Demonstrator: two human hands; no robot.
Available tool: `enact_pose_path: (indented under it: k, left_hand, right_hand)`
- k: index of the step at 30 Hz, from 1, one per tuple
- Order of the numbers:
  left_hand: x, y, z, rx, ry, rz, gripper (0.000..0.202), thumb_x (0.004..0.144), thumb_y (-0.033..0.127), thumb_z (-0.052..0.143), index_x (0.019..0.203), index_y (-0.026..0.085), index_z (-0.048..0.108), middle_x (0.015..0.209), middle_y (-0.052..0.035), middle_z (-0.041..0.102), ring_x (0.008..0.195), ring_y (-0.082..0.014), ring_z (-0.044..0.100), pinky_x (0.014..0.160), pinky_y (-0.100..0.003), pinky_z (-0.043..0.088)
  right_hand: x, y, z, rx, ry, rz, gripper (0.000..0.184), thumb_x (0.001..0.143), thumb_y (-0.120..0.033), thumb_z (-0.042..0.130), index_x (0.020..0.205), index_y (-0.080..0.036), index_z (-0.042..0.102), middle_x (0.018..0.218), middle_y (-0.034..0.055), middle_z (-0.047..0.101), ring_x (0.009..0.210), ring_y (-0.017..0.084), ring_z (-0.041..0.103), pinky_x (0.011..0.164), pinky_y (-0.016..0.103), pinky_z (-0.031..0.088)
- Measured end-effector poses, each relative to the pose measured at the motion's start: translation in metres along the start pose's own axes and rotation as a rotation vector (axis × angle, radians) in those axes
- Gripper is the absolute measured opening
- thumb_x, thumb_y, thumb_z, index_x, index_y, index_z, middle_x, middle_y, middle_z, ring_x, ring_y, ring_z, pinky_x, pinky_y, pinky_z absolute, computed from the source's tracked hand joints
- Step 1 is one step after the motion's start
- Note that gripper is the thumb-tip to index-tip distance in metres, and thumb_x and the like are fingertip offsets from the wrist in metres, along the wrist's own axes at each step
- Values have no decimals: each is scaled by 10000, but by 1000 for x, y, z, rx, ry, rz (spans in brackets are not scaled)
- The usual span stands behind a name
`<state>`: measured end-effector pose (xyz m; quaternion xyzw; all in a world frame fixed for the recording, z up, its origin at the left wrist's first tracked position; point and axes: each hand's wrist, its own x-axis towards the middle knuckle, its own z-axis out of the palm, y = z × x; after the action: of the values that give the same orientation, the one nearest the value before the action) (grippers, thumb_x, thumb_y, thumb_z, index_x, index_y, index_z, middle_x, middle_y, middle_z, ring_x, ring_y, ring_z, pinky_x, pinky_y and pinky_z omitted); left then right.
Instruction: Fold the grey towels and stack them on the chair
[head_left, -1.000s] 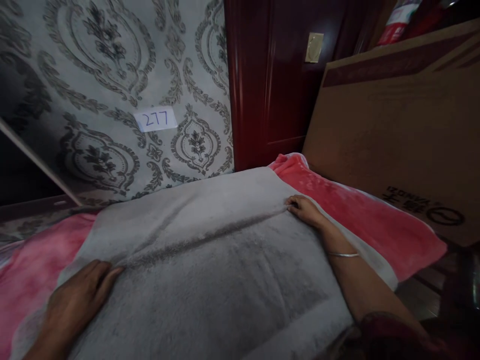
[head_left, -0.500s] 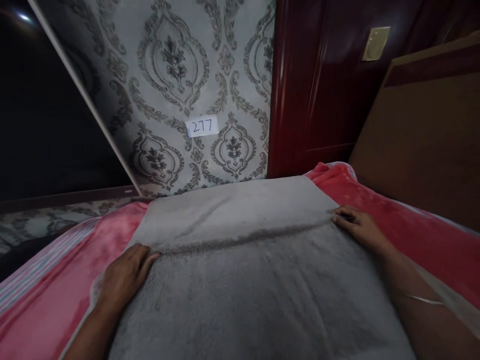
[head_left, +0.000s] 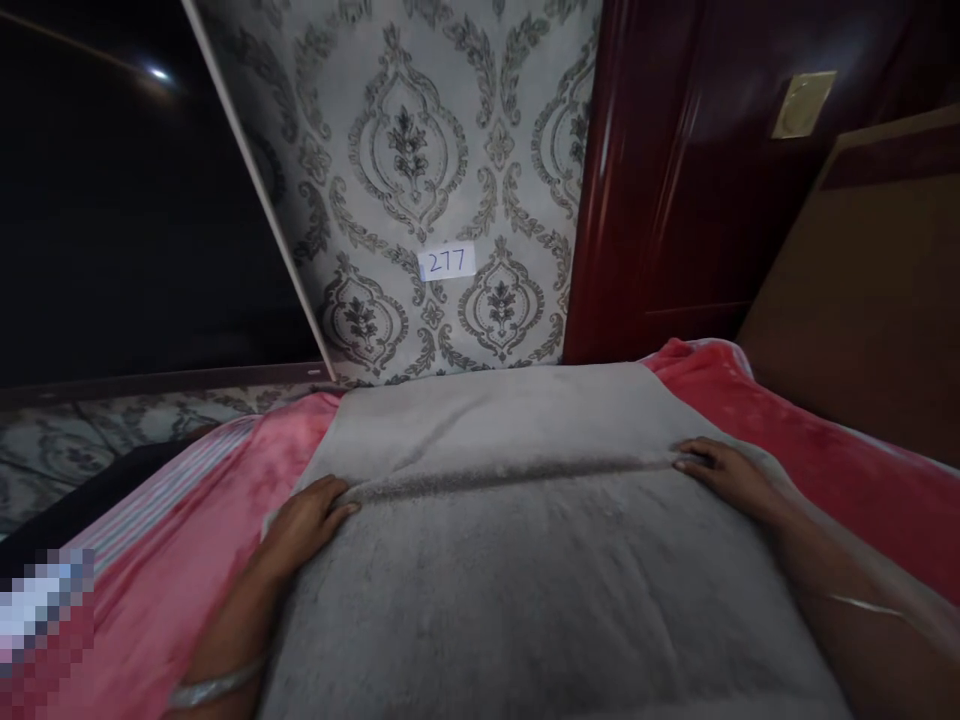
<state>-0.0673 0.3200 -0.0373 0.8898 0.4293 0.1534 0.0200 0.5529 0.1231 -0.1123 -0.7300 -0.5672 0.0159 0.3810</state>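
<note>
A thick grey towel (head_left: 540,590) lies on a pink fleece blanket (head_left: 840,420), with a long raised crease (head_left: 510,478) running across it. My left hand (head_left: 307,520) rests on the towel at the crease's left end, its fingers together. My right hand (head_left: 720,475) sits at the crease's right end, fingers slightly curled against the ridge. Each wrist wears a thin silver bangle. Whether either hand grips the cloth cannot be seen.
Behind the bedding stand a damask-papered wall (head_left: 480,160) with a paper label reading 277 (head_left: 447,262) and a glossy dark red door (head_left: 660,190). A cardboard box (head_left: 877,300) leans at the right. A blurred patch (head_left: 45,610) covers the lower left corner.
My view has swung left and levelled, so the wall and door sit further right. My left hand has slid up to the crease, and the crease now lies straighter across the towel.
</note>
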Motion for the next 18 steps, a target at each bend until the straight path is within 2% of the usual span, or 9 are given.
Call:
enact_pose_path:
  k: [5,8,11,14,16,18]
  left_hand:
    - [-1,15,6,147,35,-12,204,898,347,460,864,212,608,906,-85,664,906,-240,640,818,-351,496]
    - [-10,23,-2,260,87,-59,191,927,325,454,852,213,589,926,-99,657,917,-246,634,814,-346,484]
    - [-28,27,-16,315,190,-57,205,949,336,444,868,209,584,944,-116,653,939,-261,627,808,-352,477]
    - [-51,30,-28,343,241,-15,218,957,348,440,870,208,581,922,-116,647,926,-269,620,791,-356,476]
    - [-66,31,-32,350,209,19,216,960,347,447,854,212,578,898,-104,643,903,-259,620,780,-348,475]
    - [-79,33,-32,346,159,59,207,961,335,461,840,215,577,882,-90,639,893,-247,620,780,-338,472]
  right_hand:
    - [-12,-23,1,-136,164,-29,365,754,-585,499,756,-248,638,854,102,709,874,317,647,821,487,507]
    - [-25,-48,-14,-204,245,-73,319,784,-525,472,756,-246,623,841,124,690,872,323,620,819,488,485]
    - [-42,-65,-38,-218,254,-100,312,790,-529,479,749,-249,611,831,145,681,854,330,603,807,487,470]
    - [-64,-66,-59,-188,293,-59,324,775,-563,486,751,-258,593,846,163,678,876,342,611,834,489,468]
    - [-81,-60,-66,-172,310,-1,322,758,-579,494,760,-269,585,853,162,684,891,352,618,836,491,474]
    - [-98,-52,-66,-166,272,24,312,755,-575,497,774,-278,593,865,152,699,892,353,626,837,495,481]
